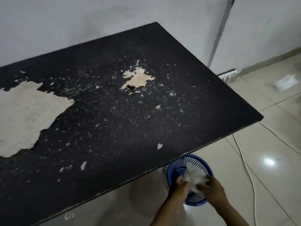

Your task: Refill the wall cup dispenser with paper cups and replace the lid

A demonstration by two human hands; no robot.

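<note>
Low at the bottom right, my left hand [179, 185] and my right hand [210, 187] both grip a crumpled clear plastic wrapper [193, 176]. They hold it over a blue plastic mesh basket [197, 162] standing on the floor beside the table's corner. The wrapper is blurred, so I cannot tell whether anything is inside it. No paper cups, no wall dispenser and no lid are in view.
A black table [114, 103] with peeling light patches fills most of the view and overhangs part of the basket. Beige floor tiles [268, 128] lie to the right, crossed by thin white cables [247, 167]. A white power strip [228, 77] and a white packet [285, 82] lie by the wall.
</note>
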